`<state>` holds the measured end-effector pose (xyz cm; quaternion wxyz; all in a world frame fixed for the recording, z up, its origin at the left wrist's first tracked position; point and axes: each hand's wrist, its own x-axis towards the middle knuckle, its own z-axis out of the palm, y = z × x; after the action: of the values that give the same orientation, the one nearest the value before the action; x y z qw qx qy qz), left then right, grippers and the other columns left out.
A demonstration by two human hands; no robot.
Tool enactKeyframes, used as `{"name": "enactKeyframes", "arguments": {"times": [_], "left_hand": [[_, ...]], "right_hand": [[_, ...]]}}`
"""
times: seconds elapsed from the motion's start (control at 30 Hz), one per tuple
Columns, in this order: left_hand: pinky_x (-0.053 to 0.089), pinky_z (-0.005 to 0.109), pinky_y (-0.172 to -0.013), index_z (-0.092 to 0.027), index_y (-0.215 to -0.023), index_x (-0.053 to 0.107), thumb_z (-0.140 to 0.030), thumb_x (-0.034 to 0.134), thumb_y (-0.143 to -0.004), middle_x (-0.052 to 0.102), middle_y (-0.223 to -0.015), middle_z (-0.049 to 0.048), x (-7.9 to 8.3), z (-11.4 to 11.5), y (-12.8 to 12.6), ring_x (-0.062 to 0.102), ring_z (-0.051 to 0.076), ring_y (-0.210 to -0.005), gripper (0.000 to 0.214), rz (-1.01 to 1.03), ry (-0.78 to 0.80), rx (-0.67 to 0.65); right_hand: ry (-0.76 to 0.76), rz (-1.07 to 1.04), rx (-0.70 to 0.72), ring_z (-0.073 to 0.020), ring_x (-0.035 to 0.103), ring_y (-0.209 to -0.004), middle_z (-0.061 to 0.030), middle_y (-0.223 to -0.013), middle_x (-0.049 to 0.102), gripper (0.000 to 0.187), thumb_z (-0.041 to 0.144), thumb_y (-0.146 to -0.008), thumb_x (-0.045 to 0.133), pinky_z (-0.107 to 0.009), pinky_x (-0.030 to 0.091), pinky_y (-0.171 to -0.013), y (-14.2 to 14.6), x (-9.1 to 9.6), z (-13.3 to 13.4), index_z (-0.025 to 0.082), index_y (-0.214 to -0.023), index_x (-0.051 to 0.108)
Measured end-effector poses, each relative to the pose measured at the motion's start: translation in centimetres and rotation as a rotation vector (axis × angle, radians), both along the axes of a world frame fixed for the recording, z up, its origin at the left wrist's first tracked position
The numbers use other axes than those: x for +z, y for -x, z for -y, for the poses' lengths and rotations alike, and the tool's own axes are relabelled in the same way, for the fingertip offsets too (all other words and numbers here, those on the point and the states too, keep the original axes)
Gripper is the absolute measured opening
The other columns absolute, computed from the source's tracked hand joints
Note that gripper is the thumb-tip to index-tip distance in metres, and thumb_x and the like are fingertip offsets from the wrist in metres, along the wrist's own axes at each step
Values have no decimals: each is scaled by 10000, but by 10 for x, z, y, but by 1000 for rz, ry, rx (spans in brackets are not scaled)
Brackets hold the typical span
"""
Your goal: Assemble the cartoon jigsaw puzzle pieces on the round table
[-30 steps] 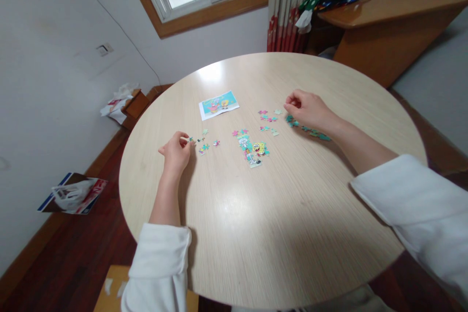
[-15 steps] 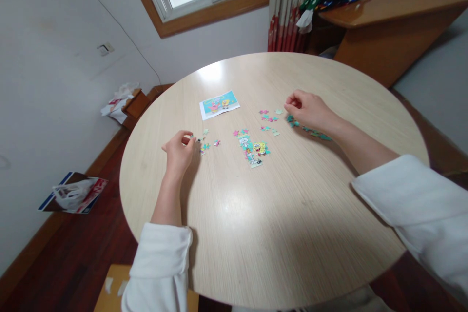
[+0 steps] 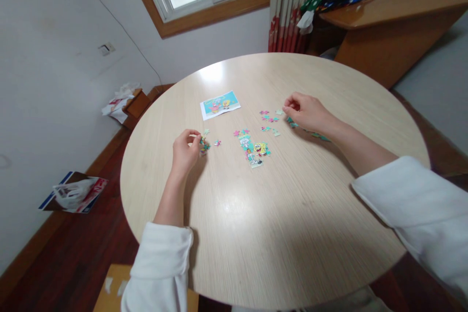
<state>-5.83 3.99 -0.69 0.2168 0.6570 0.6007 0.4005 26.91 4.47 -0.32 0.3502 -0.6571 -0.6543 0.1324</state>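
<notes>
My left hand [image 3: 185, 150] is pinched at the left of the table, with a small puzzle piece at its fingertips, just over a little group of loose pieces [image 3: 205, 146]. A single pink and white piece [image 3: 218, 143] lies to the right of that group. In the middle sits a partly joined jigsaw [image 3: 245, 144] with a grey-green figure and a yellow square character [image 3: 260, 148]. My right hand [image 3: 306, 109] hovers with thumb and fingers together; whether anything is between them is hidden. Beneath and beside it lie teal pieces [image 3: 318, 135], partly covered by the hand and forearm.
A printed picture card [image 3: 220, 105] lies toward the far side of the round wooden table [image 3: 256, 234]. Several pink and green pieces [image 3: 269, 119] are scattered left of my right hand. A wooden cabinet [image 3: 395, 5] with cloth on it stands behind on the right.
My left hand has moved a little to the right, bringing its piece over the loose group. The right hand has stayed almost in place, shifting only slightly.
</notes>
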Motion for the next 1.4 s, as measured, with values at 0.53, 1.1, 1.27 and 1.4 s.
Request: {"name": "enactKeyframes", "arguments": {"times": [0.53,1.1,1.27,1.4], "left_hand": [[470,272,-576,-191,-862,584,-276,626,-721,682,-679,40,6,13,-23,662,185,-657,170,245,149,-145],[364,217,-533,-196,-697,490,-263,668,-702,578,-566,-39,1,38,-66,561,116,-553,191,388,139,-303],[383,217,-560,-188,-675,500,-252,661,-711,561,-602,-39,0,40,-71,555,108,-578,177,368,101,-307],[397,218,-582,-184,-678,517,-237,672,-709,567,-600,-38,2,42,-72,563,110,-593,167,354,131,-315]], "right_hand": [[40,-19,90,-211,553,-659,-54,-701,606,65,249,-780,514,-371,426,-632,19,9,13,244,-715,512],[25,-228,545,-139,557,-717,-41,-747,653,214,276,-859,527,-282,409,-695,81,0,42,160,-789,691],[56,-284,540,-135,546,-700,-42,-740,658,199,289,-829,569,-276,402,-676,83,1,43,147,-787,703],[87,-317,519,-131,537,-688,-32,-725,655,167,273,-797,592,-272,397,-659,84,0,42,147,-788,701]]}}
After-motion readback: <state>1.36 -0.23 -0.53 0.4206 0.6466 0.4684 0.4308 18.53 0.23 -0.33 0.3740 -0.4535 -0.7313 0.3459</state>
